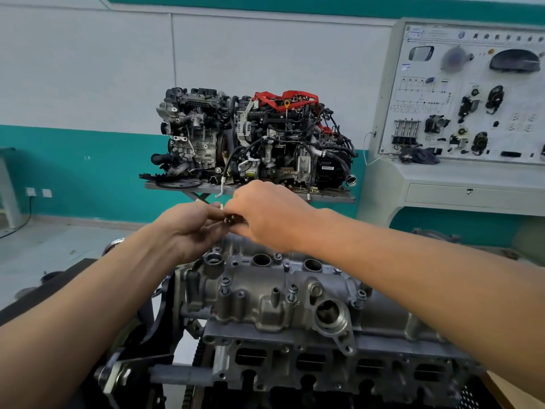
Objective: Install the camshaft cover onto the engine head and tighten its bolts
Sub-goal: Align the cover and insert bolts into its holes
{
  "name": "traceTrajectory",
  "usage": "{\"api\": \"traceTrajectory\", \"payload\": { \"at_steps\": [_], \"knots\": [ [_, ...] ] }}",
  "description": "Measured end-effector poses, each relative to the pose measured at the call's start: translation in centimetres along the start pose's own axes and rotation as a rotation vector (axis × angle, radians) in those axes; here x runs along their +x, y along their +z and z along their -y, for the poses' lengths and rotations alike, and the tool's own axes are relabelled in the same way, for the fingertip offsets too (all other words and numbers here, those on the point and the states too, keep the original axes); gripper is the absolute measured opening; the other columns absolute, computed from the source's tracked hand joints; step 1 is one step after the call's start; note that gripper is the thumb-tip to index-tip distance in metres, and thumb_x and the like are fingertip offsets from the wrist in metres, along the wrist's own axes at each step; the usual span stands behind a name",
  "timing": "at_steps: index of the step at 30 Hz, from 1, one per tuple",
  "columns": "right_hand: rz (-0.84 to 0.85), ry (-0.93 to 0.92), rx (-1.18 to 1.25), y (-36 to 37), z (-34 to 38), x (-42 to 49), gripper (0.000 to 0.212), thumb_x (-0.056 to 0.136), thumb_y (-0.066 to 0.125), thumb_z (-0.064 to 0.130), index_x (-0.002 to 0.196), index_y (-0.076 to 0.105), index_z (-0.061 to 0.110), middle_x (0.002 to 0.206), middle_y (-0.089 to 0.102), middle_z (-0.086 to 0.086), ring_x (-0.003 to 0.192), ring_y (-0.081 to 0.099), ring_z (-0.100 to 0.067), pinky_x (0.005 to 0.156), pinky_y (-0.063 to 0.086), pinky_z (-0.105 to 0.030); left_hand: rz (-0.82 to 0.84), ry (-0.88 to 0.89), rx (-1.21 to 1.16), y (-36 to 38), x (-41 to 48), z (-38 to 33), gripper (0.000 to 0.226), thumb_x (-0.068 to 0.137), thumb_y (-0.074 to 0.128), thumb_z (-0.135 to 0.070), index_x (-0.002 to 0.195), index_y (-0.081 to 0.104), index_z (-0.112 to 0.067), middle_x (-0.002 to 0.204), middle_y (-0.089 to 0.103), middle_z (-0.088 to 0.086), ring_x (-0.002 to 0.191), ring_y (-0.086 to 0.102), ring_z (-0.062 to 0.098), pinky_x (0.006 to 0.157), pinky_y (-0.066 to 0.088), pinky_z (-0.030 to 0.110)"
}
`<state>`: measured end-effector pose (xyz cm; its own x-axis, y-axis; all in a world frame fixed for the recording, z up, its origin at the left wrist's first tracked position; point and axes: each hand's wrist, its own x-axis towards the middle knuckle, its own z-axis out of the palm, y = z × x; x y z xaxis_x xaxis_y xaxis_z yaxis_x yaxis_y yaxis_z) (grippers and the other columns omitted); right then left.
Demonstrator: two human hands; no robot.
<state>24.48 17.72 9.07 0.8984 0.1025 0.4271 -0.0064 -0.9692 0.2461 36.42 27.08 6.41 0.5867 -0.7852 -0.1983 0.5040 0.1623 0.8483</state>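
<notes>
Before a teal-banded workshop wall (88, 69), left hand (191, 228) and right hand (265, 216), mid-frame above the camshaft cover (280, 293), pinch one small bolt (229, 220) between their fingers (212, 210).

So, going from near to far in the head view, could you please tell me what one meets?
Engine head, camshaft cover, left hand and right hand pinching a small part, display engines, wall.

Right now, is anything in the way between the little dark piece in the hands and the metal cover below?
Nothing visible. The left hand and right hand pinch the small dark piece, probably a bolt, in open air above the far edge of the camshaft cover.
</notes>
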Motion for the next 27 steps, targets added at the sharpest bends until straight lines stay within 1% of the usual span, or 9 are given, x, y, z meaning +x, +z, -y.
{"api": "traceTrajectory", "payload": {
  "at_steps": [2,4,6,10,13,16,20,24,27],
  "knots": [
    [-0.002,-0.020,-0.067,0.4,0.2,0.1,0.019,0.100,0.054,0.028,0.105,0.067,0.016,0.089,0.053,0.002,0.086,0.061,-0.026,0.061,0.036,-0.032,-0.021,0.022,0.017,-0.1,-0.1,0.2,0.030,0.098,0.044,0.011,0.124,0.051,0.000,0.114,0.062,0.023,0.072,0.071,0.025,0.043,0.057,0.026],
    [-0.015,-0.038,-0.129,0.7,0.2,0.2,0.021,0.101,0.050,0.028,0.109,0.065,0.016,0.096,0.059,-0.001,0.089,0.061,-0.025,0.062,0.038,-0.033,-0.021,0.043,0.049,-0.1,-0.4,0.3,0.018,0.096,0.047,0.011,0.111,0.056,0.005,0.100,0.065,0.021,0.067,0.073,0.024,0.045,0.057,0.026],
    [-0.023,-0.048,-0.120,0.9,0.2,0.2,0.023,0.101,0.049,0.031,0.111,0.063,0.016,0.101,0.061,-0.001,0.092,0.060,-0.024,0.064,0.039,-0.033,-0.035,0.083,0.099,-0.3,-0.5,0.4,0.011,0.094,0.052,0.009,0.102,0.060,0.006,0.093,0.068,0.020,0.070,0.072,0.023,0.051,0.060,0.028],
    [-0.009,0.064,0.178,0.7,-0.3,0.1,0.018,0.098,0.057,0.027,0.104,0.068,0.013,0.096,0.067,-0.001,0.086,0.061,-0.018,0.076,0.052,-0.039,-0.105,0.251,0.366,-1.3,-0.3,0.6,0.007,0.094,0.063,-0.005,0.097,0.065,0.001,0.085,0.073,0.016,0.066,0.072,0.021,0.063,0.063,0.034],
    [0.170,0.172,0.324,1.1,-1.4,-0.2,0.018,0.097,0.062,0.025,0.100,0.073,0.011,0.096,0.072,-0.001,0.085,0.064,-0.015,0.083,0.054,-0.035,-0.257,0.480,0.713,-2.3,0.1,0.9,0.006,0.093,0.065,-0.014,0.091,0.066,-0.008,0.086,0.069,0.012,0.069,0.066,0.018,0.063,0.055,0.032],
    [0.313,0.214,0.360,2.2,-1.8,-0.8,0.013,0.096,0.064,0.025,0.099,0.072,0.015,0.094,0.072,0.001,0.083,0.064,-0.012,0.078,0.052,-0.028,-0.259,0.559,0.874,-2.8,-0.1,1.8,0.006,0.090,0.067,-0.016,0.084,0.068,-0.014,0.078,0.070,0.005,0.067,0.063,0.015,0.064,0.053,0.032],
    [0.343,0.210,0.412,2.4,-1.8,-0.3,0.012,0.094,0.066,0.026,0.097,0.075,0.018,0.085,0.072,0.006,0.074,0.063,-0.006,0.071,0.050,-0.022,-0.183,0.505,0.858,-2.6,-0.6,3.4,0.008,0.088,0.066,-0.009,0.081,0.068,-0.012,0.059,0.069,-0.001,0.043,0.059,0.006,0.039,0.044,0.020],
    [0.404,0.188,0.350,2.4,-1.7,0.3,0.011,0.093,0.067,0.025,0.092,0.075,0.017,0.083,0.073,0.002,0.073,0.065,-0.012,0.070,0.054,-0.029,-0.174,0.462,0.779,-2.5,-0.8,4.0,0.008,0.088,0.060,0.000,0.088,0.067,-0.003,0.069,0.068,0.015,0.042,0.056,0.012,0.038,0.044,0.020],
    [0.436,0.159,0.305,2.9,-1.1,0.5,0.016,0.091,0.067,0.024,0.076,0.066,0.029,0.076,0.069,0.004,0.068,0.061,-0.011,0.063,0.047,-0.027,-0.192,0.448,0.724,-2.4,-0.7,4.3,0.010,0.088,0.059,0.001,0.090,0.068,-0.001,0.075,0.068,0.017,0.051,0.058,0.018,0.044,0.045,0.023]
  ]
}}
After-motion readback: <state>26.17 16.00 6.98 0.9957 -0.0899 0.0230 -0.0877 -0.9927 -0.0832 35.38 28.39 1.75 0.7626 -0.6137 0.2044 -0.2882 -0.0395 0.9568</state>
